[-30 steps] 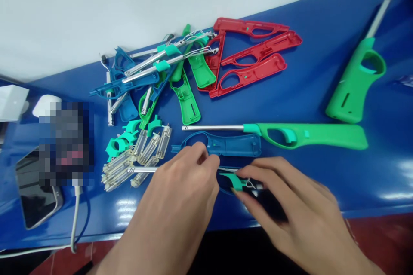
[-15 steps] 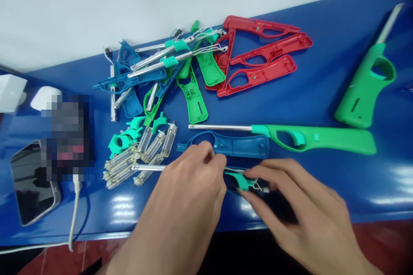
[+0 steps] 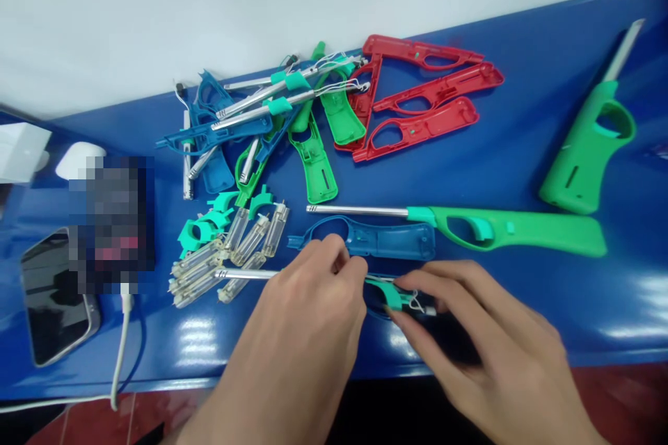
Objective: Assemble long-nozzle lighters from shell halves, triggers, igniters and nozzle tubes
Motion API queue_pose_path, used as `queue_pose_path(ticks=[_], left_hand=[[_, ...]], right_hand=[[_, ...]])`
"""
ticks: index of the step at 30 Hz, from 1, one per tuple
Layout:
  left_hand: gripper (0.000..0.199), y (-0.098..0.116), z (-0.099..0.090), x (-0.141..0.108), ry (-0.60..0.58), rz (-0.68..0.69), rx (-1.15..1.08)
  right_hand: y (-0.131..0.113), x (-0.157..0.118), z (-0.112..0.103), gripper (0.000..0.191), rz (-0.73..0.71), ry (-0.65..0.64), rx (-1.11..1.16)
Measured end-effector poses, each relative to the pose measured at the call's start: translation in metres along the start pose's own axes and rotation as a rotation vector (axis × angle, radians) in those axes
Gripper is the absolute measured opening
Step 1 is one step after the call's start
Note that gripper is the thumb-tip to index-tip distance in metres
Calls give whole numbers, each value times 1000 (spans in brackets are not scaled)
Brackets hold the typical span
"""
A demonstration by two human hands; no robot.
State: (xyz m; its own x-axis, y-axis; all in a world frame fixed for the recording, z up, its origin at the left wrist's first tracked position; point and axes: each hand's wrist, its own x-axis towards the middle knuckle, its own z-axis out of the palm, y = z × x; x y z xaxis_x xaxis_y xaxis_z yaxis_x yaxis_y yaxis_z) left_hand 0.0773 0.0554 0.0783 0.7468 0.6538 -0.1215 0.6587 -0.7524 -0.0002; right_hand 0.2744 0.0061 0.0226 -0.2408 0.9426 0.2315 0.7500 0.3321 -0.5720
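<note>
Head view: I'm working both hands close to the middle of the near edge of the blue table (image 3: 480, 177). Left hand (image 3: 313, 309) is curling narrow over a metal tube (image 3: 243, 274); its fingertips are hidden, so I can't tell how firmly it's gripping. Tube's tip is sticking out left, over the clear gas tanks (image 3: 274, 229). Right hand (image 3: 490, 334) is pinching a teal trigger (image 3: 389, 293) between thumb and index finger, just right of the left hand, other fingers bending loosely. White wires (image 3: 416, 301) are looping out beside the trigger. A dark blue rim is showing under the trigger, mostly covered.

Blue half shell (image 3: 389, 240) is lying just beyond the left hand, farther from the near edge. Green lighter (image 3: 532, 228), tube fitted, is lying right of that shell, pointing left; a second lighter (image 3: 579, 160) is lying tilted toward the table's right edge.

Along the far edge, red shells (image 3: 428, 125) are sitting right of a mixed pile: green shells (image 3: 318, 167), blue shells (image 3: 216, 167), wired tubes (image 3: 261, 111). Loose triggers (image 3: 201, 231) are touching the tanks, left of the hands. Toward the near left corner, a phone (image 3: 55, 295) is lying beside a dark item (image 3: 112, 222), blurred, can't tell what. White cable (image 3: 121, 341) is running from that item over the near edge.
</note>
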Motion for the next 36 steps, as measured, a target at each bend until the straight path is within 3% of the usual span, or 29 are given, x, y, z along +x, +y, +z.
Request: queue_pose_path(ticks=[3, 6, 10, 19, 25, 28, 32, 36], left_hand=[[22, 3, -1, -1, -34, -59, -55], [36, 5, 1, -3, -64, -234, -218], [35, 8, 4, -6, -18, -344, -337], [30, 8, 6, -2, 125, -316, -282], [27, 7, 8, 3, 26, -385, -337], [27, 10, 10, 2, 28, -406, -346], [27, 11, 14, 0, 43, -411, -373], [27, 10, 16, 1, 43, -407, -403]], right_hand=[[1, 0, 0, 18, 2, -7, 6], [1, 0, 0, 19, 8, -12, 7], [0, -1, -1, 17, 23, -11, 2], [-1, -1, -1, 16, 32, -19, 1], [-3, 1, -3, 15, 44, -24, 8], [-4, 0, -6, 18, 61, -26, 33], [0, -9, -14, 14, 95, 63, 61], [8, -23, -23, 24, -68, 34, 29]])
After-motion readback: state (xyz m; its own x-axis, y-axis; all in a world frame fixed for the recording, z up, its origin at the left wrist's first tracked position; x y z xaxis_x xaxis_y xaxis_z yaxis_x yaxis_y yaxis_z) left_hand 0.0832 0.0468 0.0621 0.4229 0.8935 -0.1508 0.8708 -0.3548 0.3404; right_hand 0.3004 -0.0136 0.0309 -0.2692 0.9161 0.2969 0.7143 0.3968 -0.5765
